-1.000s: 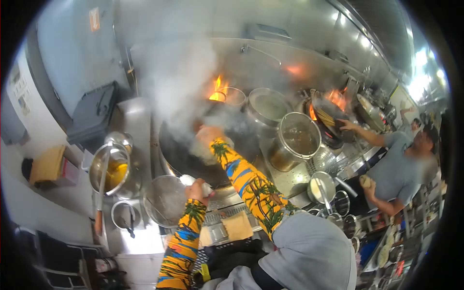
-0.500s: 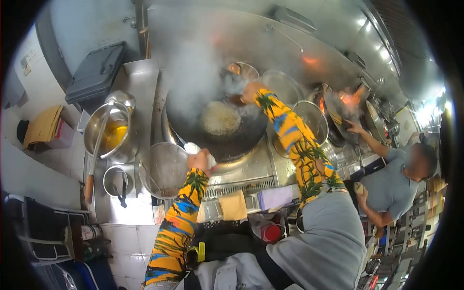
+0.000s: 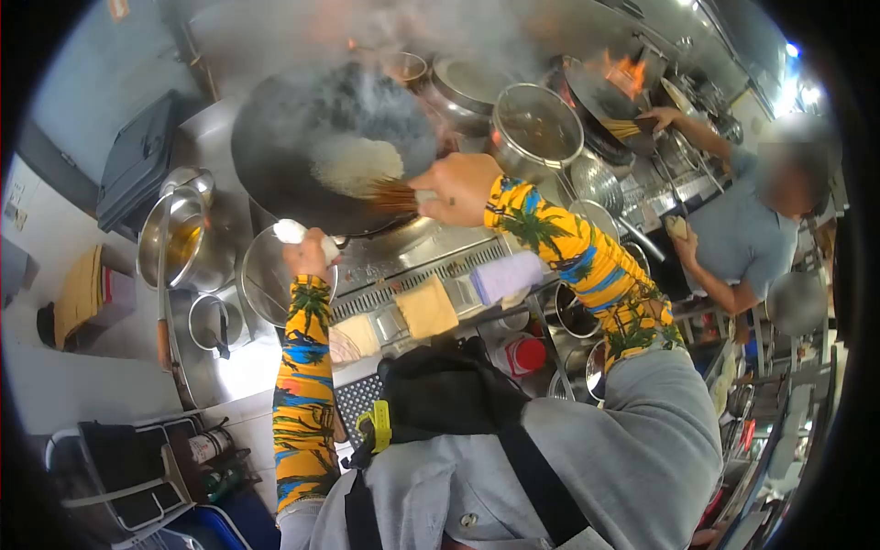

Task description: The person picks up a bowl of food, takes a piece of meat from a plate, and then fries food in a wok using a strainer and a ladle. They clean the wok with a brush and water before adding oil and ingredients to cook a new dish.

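Observation:
My left hand (image 3: 310, 255) is closed on a folded white cloth (image 3: 291, 231) at the near rim of a large dark wok (image 3: 275, 156). The cloth covers whatever part of the rim or handle lies under it. My right hand (image 3: 461, 190) grips a bamboo wok brush (image 3: 392, 195) at the wok's near right side. The brush's bristles point left into the wok, touching or close to a patch of pale, frothy liquid (image 3: 359, 165). Steam blurs the wok's far side.
A pot with a strainer (image 3: 536, 133) stands right of the wok. To the left are a steel pot of yellow liquid (image 3: 188, 243), a ladle (image 3: 165, 275) and a bowl (image 3: 261, 280). Folded cloths (image 3: 426, 307) line the front ledge. A co-worker (image 3: 733, 220) handles another wok near flames (image 3: 625, 75).
The wok is tilted more, and its liquid has shifted. My right hand has brought the brush from the wok's far right toward its near side. The camera view has shifted.

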